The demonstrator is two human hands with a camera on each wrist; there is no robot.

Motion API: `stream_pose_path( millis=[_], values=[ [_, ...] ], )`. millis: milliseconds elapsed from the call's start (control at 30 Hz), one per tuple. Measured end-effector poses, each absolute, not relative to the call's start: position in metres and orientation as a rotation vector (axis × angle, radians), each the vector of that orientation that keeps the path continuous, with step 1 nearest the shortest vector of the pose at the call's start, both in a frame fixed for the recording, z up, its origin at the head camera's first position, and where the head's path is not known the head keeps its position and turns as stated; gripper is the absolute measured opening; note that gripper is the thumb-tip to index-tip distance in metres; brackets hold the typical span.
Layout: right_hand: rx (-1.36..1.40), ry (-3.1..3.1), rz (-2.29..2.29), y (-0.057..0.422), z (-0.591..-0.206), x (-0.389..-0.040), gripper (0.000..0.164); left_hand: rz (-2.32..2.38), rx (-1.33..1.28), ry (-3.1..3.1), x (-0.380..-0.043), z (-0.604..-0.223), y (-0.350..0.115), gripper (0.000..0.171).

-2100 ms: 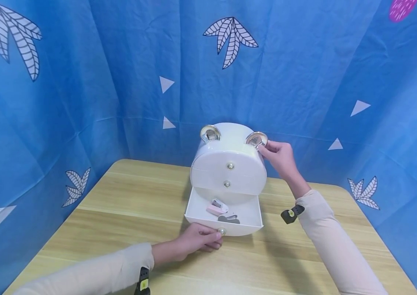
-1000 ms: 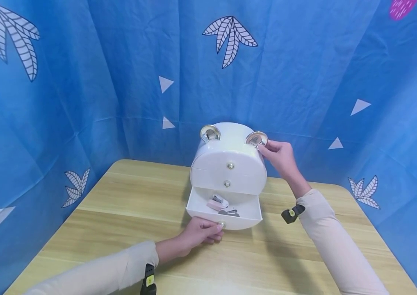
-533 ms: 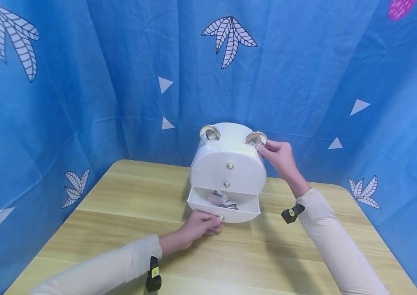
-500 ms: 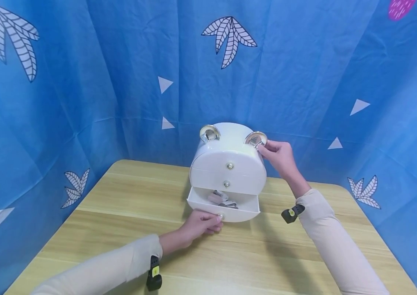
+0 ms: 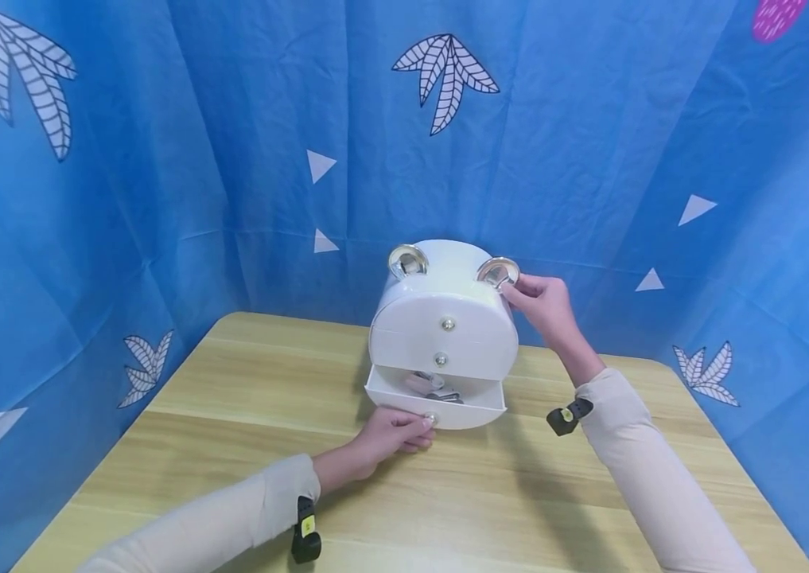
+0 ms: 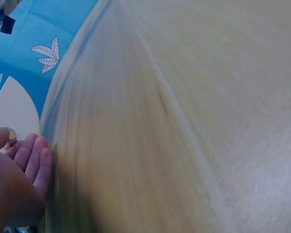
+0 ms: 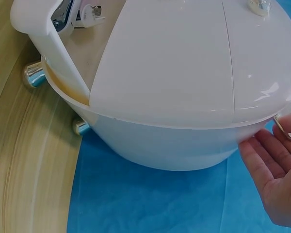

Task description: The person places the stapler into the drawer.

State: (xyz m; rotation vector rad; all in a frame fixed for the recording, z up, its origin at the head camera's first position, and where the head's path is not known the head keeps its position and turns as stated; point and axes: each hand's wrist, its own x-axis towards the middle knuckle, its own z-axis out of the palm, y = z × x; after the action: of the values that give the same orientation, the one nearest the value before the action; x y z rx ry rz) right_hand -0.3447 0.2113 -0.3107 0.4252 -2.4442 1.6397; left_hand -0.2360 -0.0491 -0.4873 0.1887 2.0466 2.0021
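Observation:
A glossy white drawer box [image 5: 404, 342] with two gold-rimmed, mirror-like ears stands on the table. Its bottom drawer [image 5: 472, 415] is partly pulled out. My left hand [image 5: 386, 434] pinches that drawer's small round knob [image 5: 432, 419] between thumb and fingers; the left wrist view shows the hand from behind. At the box's upper right, my right hand [image 5: 546, 306] grips the right ear [image 5: 497, 271]. Inside the drawer lie a small pink-and-white item [image 5: 420, 383] and a dark grey flat item with a metal part [image 5: 447, 396], both partly shaded by the box.
Two upper drawers with knobs [image 5: 449, 325] are closed. Short metallic feet [image 7: 35, 75] show under the box in the right wrist view. Blue patterned curtain [image 5: 289, 119] surrounds the wooden table [image 5: 246, 398] at back and sides.
The bottom drawer has slid inward toward the box, with my left hand following on its knob. The items inside have gone back with it. My right hand has stayed on the ear.

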Motion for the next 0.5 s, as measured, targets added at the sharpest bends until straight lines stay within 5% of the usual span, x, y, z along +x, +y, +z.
stream_pose_path(
  millis=[500],
  values=[
    [0.405, -2.458, 1.6, 0.2094, -0.3087, -0.3457, 0.033, 2.051, 0.203, 2.021, -0.238, -0.491, -0.0489, 0.03]
  ],
)
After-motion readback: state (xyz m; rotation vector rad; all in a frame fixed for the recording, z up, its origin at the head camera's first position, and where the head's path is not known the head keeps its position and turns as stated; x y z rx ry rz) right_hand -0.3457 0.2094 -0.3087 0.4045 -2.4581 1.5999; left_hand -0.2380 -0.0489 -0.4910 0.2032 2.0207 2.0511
